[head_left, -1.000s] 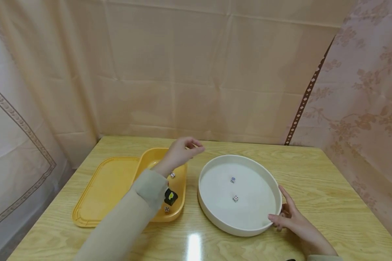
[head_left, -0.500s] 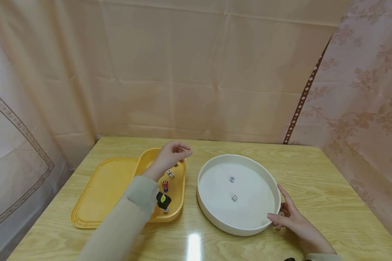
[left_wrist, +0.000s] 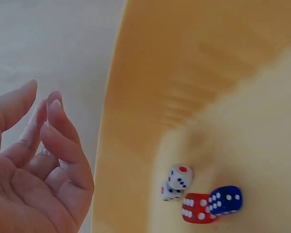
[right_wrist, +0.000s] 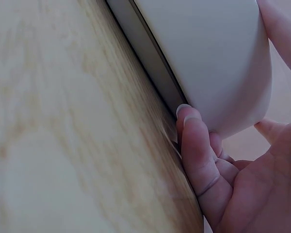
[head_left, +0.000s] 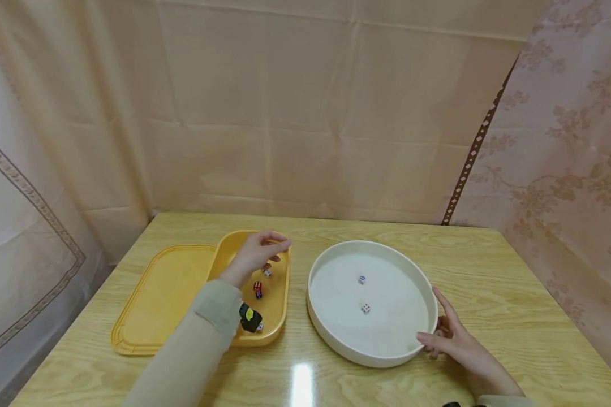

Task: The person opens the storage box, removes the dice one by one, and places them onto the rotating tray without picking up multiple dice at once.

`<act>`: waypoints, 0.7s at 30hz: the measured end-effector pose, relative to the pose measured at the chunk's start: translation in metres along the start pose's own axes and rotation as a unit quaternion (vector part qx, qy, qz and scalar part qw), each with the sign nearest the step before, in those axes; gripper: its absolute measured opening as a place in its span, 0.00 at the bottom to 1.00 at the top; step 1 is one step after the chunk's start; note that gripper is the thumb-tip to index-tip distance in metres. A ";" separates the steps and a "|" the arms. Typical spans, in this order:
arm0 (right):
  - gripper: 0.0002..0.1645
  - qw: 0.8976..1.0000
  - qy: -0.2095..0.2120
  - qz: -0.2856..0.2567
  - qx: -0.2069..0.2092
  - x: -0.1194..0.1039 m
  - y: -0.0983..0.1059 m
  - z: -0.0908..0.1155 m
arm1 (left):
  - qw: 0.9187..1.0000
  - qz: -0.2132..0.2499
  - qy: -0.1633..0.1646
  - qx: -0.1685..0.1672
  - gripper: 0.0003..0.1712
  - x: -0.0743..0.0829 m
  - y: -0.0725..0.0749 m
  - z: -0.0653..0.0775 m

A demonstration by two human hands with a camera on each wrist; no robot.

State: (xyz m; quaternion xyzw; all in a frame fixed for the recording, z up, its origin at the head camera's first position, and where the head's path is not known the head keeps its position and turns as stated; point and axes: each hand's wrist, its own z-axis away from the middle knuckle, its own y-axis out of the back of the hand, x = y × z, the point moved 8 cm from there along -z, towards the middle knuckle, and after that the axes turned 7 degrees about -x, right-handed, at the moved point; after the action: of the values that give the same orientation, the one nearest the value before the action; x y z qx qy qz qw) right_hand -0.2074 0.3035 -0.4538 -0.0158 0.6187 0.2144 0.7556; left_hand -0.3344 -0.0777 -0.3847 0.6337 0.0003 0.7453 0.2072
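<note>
My left hand (head_left: 254,254) hovers over the yellow tray (head_left: 285,305), fingers loosely bent. In the left wrist view its thumb stands apart from the fingertips, with nothing between them. Below lie a red die (left_wrist: 198,208), a blue die (left_wrist: 226,200) and white dice (left_wrist: 180,177) close together; another white die (head_left: 259,327) is partly hidden by the wrist. My right hand (head_left: 455,339) grips the near right edge of a round white tray (head_left: 331,339), thumb over the rim and fingers curled at its underside. Inside that tray sit two white dice, one blue-spotted die (head_left: 362,280) and one dark-spotted die (head_left: 365,308).
A flat yellow lid (head_left: 158,299) lies left of the yellow tray, partly under or against it. Everything stands on a wood-grain table (head_left: 514,294). A beige curtain (head_left: 305,113) hangs behind the table's far edge. A small black device sits on the left wrist.
My left hand has moved left and down, from beside the round tray back over the yellow tray. The right hand and the two dice in the round tray stay put.
</note>
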 end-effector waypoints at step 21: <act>0.65 0.999 -0.032 -0.003 0.009 0.003 0.002 0.001 | 0.999 0.009 0.048 0.004 0.24 -0.031 0.010 -0.002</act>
State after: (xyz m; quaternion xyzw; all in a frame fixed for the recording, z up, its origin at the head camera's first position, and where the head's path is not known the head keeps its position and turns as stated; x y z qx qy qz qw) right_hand -0.2062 0.3062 -0.4558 -0.0041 0.5958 0.2071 0.7759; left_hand -0.3356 -0.0957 -0.4114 0.5982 0.0074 0.7766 0.1976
